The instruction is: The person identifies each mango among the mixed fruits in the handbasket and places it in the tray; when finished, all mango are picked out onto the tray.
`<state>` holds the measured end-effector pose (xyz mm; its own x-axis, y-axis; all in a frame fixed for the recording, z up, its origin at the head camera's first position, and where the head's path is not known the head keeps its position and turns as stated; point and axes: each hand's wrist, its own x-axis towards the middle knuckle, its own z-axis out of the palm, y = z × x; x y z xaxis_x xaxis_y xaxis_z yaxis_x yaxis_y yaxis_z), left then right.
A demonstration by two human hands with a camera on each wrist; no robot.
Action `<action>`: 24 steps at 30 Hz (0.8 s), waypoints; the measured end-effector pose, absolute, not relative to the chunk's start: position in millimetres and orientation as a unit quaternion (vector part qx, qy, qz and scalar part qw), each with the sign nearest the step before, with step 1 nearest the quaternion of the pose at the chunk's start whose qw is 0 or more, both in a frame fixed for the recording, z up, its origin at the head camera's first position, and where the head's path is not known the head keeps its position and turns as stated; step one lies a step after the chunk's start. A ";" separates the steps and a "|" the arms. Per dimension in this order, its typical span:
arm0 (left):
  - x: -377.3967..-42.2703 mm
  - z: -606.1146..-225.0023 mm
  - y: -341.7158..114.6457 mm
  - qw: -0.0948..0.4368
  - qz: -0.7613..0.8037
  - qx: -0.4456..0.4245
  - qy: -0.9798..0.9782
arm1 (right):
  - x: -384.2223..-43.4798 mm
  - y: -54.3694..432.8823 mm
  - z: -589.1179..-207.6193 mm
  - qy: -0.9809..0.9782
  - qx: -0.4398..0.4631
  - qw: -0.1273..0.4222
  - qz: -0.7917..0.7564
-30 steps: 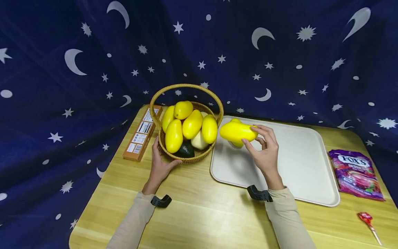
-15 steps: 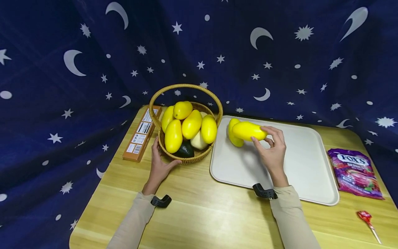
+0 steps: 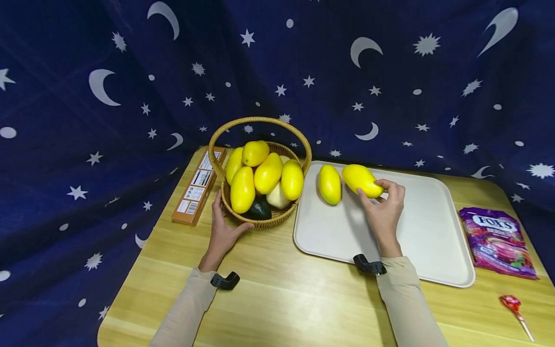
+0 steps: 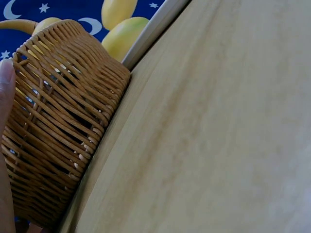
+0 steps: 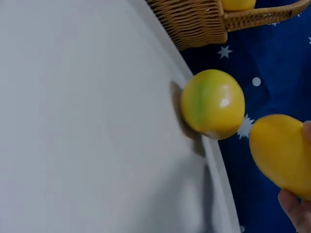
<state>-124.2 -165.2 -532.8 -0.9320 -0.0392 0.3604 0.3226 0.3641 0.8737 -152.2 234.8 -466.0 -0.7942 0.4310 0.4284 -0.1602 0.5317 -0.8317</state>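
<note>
My right hand (image 3: 385, 205) pinches the end of a yellow mango (image 3: 359, 179) between thumb and fingers, over the back of a white tray (image 3: 427, 231). In the right wrist view the held mango (image 5: 279, 150) shows a gap from the tray. A second mango (image 3: 330, 185) lies on the tray, just left of it. My left hand (image 3: 223, 233) holds the near left side of a wicker basket (image 3: 277, 220), thumb along its front. Several yellow mangoes (image 3: 269, 173), a dark avocado (image 3: 258, 209) and a pale fruit (image 3: 276, 196) fill the basket, whose tall handle arches above them.
An orange-brown box (image 3: 197, 193) with white labels lies left of the basket. Right of the tray are a purple Fox's candy bag (image 3: 498, 241) and a red lollipop (image 3: 511, 304). A blue star-and-moon cloth (image 3: 260, 62) hangs behind the table (image 3: 277, 294).
My right hand has carried the mango rightward, off from above the lying mango, and its far end has swung back and leftward. The left hand and basket have stayed in place.
</note>
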 end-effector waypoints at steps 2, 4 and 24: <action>-124.3 -532.8 -165.0 0.162 -0.558 -0.087 -0.809 | -152.9 235.7 -469.8 -0.822 -0.097 0.301 0.474; -124.2 -532.4 -164.9 0.160 -0.558 -0.086 -0.809 | -153.5 236.1 -473.3 -0.826 -0.106 0.290 0.472; -124.0 -531.8 -164.9 0.160 -0.555 -0.088 -0.811 | -162.1 230.5 -493.1 -0.850 -0.125 0.230 0.458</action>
